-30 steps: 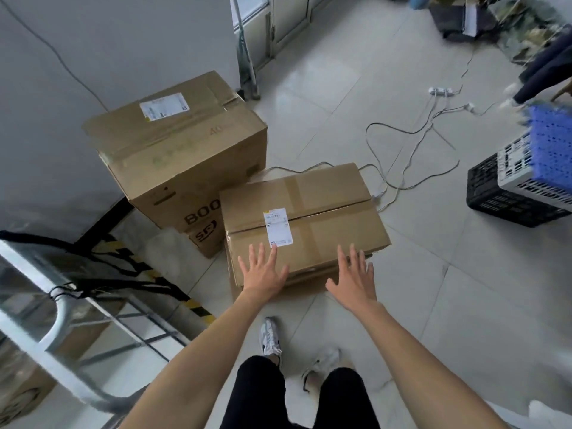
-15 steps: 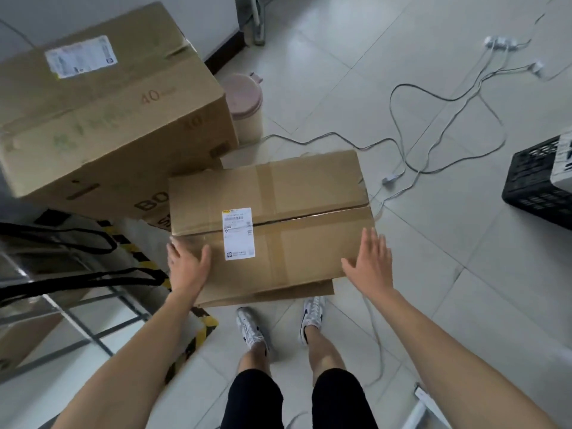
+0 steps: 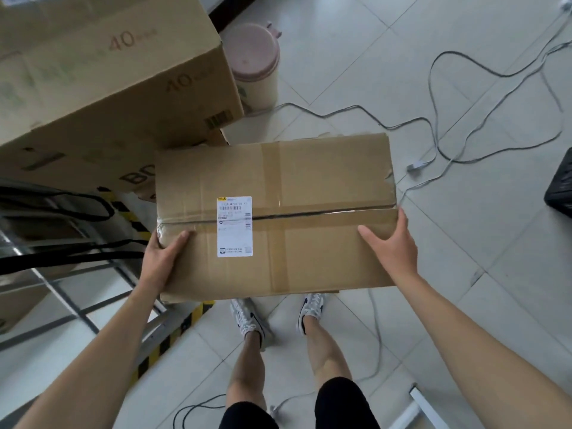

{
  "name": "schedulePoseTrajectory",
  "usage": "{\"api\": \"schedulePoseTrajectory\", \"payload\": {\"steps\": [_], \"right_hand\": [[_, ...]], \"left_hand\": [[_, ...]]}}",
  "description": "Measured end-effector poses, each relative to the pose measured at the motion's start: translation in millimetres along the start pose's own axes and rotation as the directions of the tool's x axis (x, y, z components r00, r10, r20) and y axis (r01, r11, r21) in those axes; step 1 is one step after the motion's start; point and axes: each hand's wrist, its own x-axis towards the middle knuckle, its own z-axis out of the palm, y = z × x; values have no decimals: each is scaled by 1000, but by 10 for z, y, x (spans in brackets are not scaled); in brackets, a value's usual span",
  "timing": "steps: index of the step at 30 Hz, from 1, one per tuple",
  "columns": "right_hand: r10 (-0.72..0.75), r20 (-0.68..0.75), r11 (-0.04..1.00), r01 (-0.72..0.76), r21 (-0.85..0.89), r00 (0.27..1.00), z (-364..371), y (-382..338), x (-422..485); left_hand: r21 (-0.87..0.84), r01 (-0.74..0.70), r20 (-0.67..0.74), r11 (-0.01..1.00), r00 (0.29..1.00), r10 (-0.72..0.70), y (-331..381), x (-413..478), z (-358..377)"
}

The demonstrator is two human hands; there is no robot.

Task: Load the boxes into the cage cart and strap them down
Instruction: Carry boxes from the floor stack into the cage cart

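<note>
A taped brown cardboard box (image 3: 309,187) with a white shipping label fills the middle of the head view, above my feet. My left hand (image 3: 162,258) grips its left edge, thumb lying on the top face. My right hand (image 3: 391,246) grips the right edge, thumb on top, fingers down the side. A larger cardboard box (image 3: 108,72) printed "40" stands at the upper left, on top of another box. The metal cage cart (image 3: 62,292) with black straps (image 3: 71,258) sits at the left.
A pink-lidded bin (image 3: 257,63) stands behind the boxes. Grey cables (image 3: 433,125) trail over the tiled floor at the right. A black crate (image 3: 561,184) pokes in at the right edge. Yellow-black hazard tape (image 3: 173,332) runs by the cart.
My hands went from hovering over the small box to gripping its left and right edges. The box now appears larger and closer to me, above my feet.
</note>
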Motion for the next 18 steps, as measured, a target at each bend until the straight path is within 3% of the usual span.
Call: {"api": "schedulePoseTrajectory", "payload": {"steps": [4, 12, 18], "right_hand": [[59, 43, 991, -64, 121, 997, -16, -12, 85], [27, 61, 992, -34, 122, 998, -154, -118, -38], [-14, 179, 998, 2, 68, 984, -502, -107, -517]], "left_hand": [[-35, -4, 18, 999, 1000, 4, 14, 14, -22], [-22, -64, 63, 998, 996, 66, 112, -164, -59], [57, -36, 51, 998, 998, 33, 68, -1011, -391]]}}
